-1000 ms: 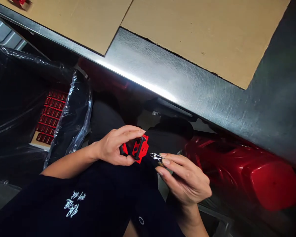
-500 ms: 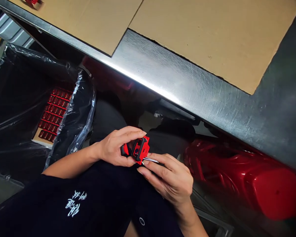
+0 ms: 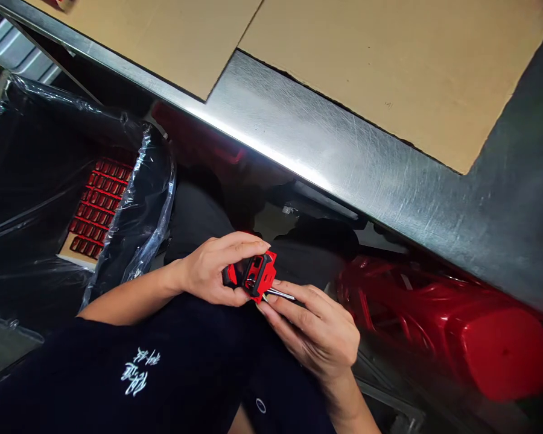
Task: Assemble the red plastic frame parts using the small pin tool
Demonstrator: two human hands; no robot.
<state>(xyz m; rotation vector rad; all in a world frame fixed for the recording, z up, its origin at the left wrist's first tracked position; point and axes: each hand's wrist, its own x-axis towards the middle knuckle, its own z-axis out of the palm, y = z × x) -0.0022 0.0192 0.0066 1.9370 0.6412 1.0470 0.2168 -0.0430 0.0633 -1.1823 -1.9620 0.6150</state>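
The right hand (image 3: 317, 331) has come in from well beside the red plastic part (image 3: 257, 274) and now sits right up against it; its grip is pressed together, thumb and fingers pinching a slim metal tool (image 3: 281, 294), whose tip meets the part's lower right edge, half hidden by the fingers; the left hand (image 3: 210, 271) has the part in a firm grip, fingers over the top and thumb below; the part, with black pieces set in its face, is held between both hands, above the lap and below the desk edge; a black T-shirt (image 3: 140, 374) with white print covers the torso just below the hands; to the left, a clear plastic sheet (image 3: 151, 208) lies bunched over a black liner (image 3: 36, 175), standing between the left forearm and rows of small red pieces (image 3: 97, 208) on a cardboard base (image 3: 70, 252); to the right, a large glossy red moulded piece (image 3: 447, 319) sits near the right hand, under the steel desk (image 3: 344, 163); two cardboard sheets (image 3: 389, 72) lie on the desk, butted together at a straight seam; a small red item (image 3: 63, 3) is cut off at the top edge of the view.
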